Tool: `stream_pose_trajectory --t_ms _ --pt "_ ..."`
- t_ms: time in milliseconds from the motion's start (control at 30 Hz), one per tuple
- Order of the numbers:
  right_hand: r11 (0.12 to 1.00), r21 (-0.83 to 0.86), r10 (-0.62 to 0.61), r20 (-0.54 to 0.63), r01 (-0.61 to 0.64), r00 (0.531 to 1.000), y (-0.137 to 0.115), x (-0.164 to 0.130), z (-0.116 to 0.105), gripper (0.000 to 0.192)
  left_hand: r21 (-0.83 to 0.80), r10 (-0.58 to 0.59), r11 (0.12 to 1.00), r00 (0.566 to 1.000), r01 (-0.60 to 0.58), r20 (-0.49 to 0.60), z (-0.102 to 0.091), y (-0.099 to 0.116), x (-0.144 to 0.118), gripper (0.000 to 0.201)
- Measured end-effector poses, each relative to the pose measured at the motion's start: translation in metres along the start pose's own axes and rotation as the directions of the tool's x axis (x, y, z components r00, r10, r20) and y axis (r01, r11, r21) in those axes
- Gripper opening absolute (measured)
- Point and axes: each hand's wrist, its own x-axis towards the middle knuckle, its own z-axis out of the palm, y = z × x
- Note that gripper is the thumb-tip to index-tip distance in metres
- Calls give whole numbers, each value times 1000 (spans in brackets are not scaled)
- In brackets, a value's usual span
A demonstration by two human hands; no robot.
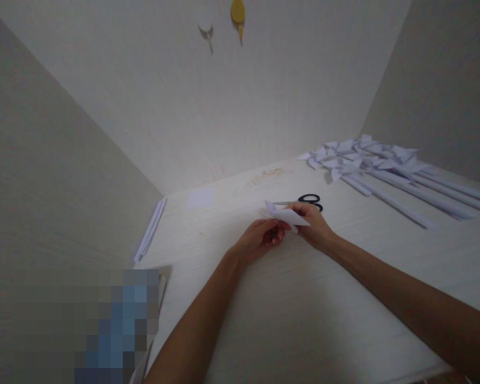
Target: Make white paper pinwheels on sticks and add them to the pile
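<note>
Both of my hands hold a small folded piece of white paper (287, 215) just above the white table (304, 298). My left hand (260, 239) pinches its near left side, fingers curled under it. My right hand (311, 224) grips its right end between thumb and fingers. Black-handled scissors (309, 201) lie flat on the table just beyond my right hand, blades pointing left.
A pile of white paper pinwheels on rolled paper sticks (384, 170) lies at the far right. A small white paper square (200, 198) rests at the far middle. Rolled paper strips (150, 229) lie along the left wall. Walls close in left, back and right.
</note>
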Motion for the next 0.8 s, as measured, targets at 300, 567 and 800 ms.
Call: stream_pose_trajectory --t_ms 300,567,800 --pt "1000 -28 -5 23 6 1000 2 -1 -2 16 20 -10 1000 1000 10 -17 1 1 -1 21" --pt "998 -63 14 20 -13 1000 -3 -1 -1 15 86 24 996 993 -14 -119 10 3 -2 23" --pt "995 65 73 37 -75 997 -6 -3 2 14 21 70 997 997 -69 -21 5 0 -1 23"
